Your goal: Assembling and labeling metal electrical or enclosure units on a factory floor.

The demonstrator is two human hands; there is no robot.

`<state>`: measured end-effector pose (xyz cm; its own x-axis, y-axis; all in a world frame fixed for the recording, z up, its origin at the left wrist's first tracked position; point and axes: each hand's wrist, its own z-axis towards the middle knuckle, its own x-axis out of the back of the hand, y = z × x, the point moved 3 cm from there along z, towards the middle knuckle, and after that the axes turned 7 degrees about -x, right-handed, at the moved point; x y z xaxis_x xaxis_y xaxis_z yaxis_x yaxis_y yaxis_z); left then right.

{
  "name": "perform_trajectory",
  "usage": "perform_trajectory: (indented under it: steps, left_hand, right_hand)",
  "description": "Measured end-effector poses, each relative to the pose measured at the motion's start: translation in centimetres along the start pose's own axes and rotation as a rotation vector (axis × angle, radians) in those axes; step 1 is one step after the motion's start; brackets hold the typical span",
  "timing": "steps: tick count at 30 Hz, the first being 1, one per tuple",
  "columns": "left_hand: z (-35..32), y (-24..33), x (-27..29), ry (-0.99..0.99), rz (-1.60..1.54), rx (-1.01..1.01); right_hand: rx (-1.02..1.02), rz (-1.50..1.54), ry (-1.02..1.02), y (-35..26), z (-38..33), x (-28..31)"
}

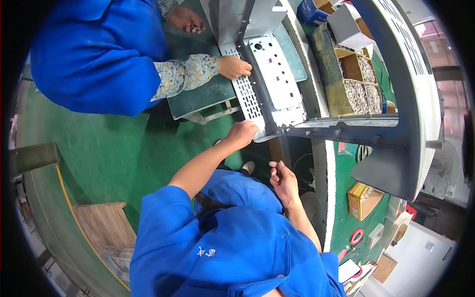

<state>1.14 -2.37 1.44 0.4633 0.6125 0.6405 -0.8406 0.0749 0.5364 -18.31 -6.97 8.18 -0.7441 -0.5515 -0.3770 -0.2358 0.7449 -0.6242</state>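
My left hand [242,134] is closed on the near end of a slotted metal panel [248,101], part of a large grey sheet-metal housing [346,136]. My right hand [284,184] is held off to the right, below the housing's lower edge, with its fingers curled in; whatever they may hold is hidden. Across from me, a co-worker's hand [234,67] presses on the same slotted strip farther up. That person's other hand [187,21] holds a few small metal pieces. A white plate with round and square holes [273,74] lies inside the housing.
Right of the housing, a divided cardboard box [341,74] holds many small metal fasteners. A yellow carton [363,200], red-ringed tape [356,236] and scissors lie on the green surface at right. A dark green-topped stand [198,94] is beside the co-worker. A wooden board [105,225] rests at lower left.
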Motion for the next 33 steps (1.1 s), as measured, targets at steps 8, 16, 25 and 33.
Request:
perform_trajectory:
  steps: [8, 16, 25, 33]
  left_hand:
    - [1.2, 0.5, -0.4, 0.076, 0.052, 0.037]
    - [2.3, 3.2, 3.5, 0.051, 0.142, 0.01]
    - [2.1, 1.0, -0.4, 0.011, -0.003, 0.09]
    - [1.1, -1.3, -2.0, -0.169, -0.046, 0.143]
  right_hand:
    - [0.089, -0.077, 0.124, -0.8, 0.0, 0.9]
    - [0.092, 0.323, 0.047, -0.6, 0.9, 2.1]
    - [0.24, 0.553, 0.016, -7.4, 2.7, 8.7]
    - [0.489, 0.557, 0.036, -21.0, 2.9, 10.0]
